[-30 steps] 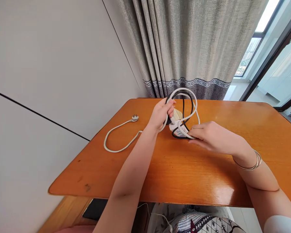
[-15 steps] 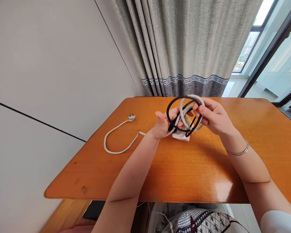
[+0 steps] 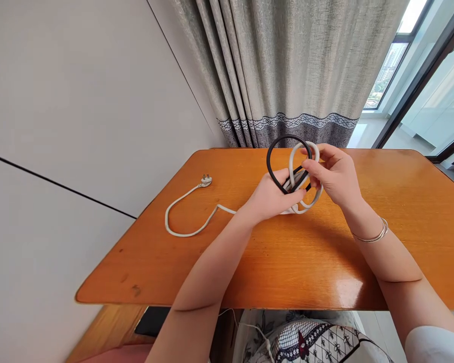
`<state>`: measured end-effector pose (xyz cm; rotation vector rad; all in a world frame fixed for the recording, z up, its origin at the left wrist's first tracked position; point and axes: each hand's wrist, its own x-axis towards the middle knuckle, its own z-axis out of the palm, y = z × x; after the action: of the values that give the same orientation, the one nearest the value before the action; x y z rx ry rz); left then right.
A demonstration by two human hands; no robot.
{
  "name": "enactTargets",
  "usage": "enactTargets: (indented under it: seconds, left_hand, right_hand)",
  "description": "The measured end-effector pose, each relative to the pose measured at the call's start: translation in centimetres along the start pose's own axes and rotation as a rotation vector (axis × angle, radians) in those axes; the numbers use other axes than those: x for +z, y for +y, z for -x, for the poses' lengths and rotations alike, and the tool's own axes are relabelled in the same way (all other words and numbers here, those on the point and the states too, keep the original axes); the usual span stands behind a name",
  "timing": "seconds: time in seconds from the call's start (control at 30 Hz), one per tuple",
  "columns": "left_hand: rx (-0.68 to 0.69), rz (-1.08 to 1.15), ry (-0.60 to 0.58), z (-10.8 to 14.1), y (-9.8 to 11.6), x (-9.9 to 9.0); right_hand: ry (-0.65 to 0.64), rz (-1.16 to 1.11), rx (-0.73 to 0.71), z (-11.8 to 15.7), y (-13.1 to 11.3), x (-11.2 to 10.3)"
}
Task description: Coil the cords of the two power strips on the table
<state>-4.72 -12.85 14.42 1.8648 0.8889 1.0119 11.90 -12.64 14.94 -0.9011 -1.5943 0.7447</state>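
Above the wooden table, my left hand (image 3: 274,197) is closed around a bundle of looped cables, its thumb lying across them. My right hand (image 3: 333,174) pinches the loops from the right. A black cable (image 3: 269,159) makes a large ring that stands up over my left hand. Beside it, a white cable (image 3: 319,195) is coiled through the same bundle. Partly hidden below my left hand is a white block (image 3: 288,210), of a kind I cannot make out. From behind my left wrist a white cord (image 3: 185,235) runs left to a plug (image 3: 205,180) lying on the tabletop.
The wooden table (image 3: 302,262) has rounded corners and backs onto a grey curtain (image 3: 306,65). A pale wall (image 3: 79,101) with dark seams borders it on the left. Past the right side are a window and a glass door. Below the front edge lies a dark flat object (image 3: 151,321).
My left hand has turned over, its thumb now closed across the cables. The black ring has risen and shifted, and the white block is more covered. My right hand keeps its pinch.
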Motion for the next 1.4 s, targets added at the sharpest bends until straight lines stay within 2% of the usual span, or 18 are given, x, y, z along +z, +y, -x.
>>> enactTargets:
  seconds: [0.1,0.17,0.33,0.47,0.8,0.93,1.1,1.2,1.4]
  left_hand:
    - [-0.038,-0.002,-0.015,0.1,0.2,-0.3]
    - [-0.059,0.033,-0.052,0.1,0.3,-0.6]
    - [-0.059,0.110,-0.094,-0.2,0.3,-1.5]
    - [-0.061,0.114,-0.098,-0.5,-0.1,-2.6]
    - [-0.151,0.148,-0.166,-0.5,-0.8,-3.6]
    - [-0.136,0.123,-0.215,-0.4,-0.8,-4.0]
    - [-0.107,-0.015,-0.249,-0.3,-1.0,-4.7]
    - [-0.089,-0.086,-0.216,-0.5,-1.2,-5.0]
    - [-0.127,-0.115,-0.074,-0.8,-1.5,-4.6]
  right_hand:
    - [0.101,0.325,-0.174,0.0,1.1,-0.3]
    - [0.105,0.503,-0.309,0.1,1.7,-0.4]
    - [-0.090,0.701,-0.595,-0.1,1.7,-0.8]
    - [-0.187,0.779,-0.659,-0.4,1.2,-1.0]
    - [-0.267,0.750,-0.569,-0.6,2.1,-1.0]
    - [-0.248,0.789,-0.523,-0.4,2.4,-0.9]
    - [-0.206,0.819,-0.433,-0.2,2.4,-0.9]
    - [-0.156,0.759,-0.346,-0.2,2.3,-0.7]
    - [-0.105,0.469,-0.138,-0.4,2.2,-0.5]
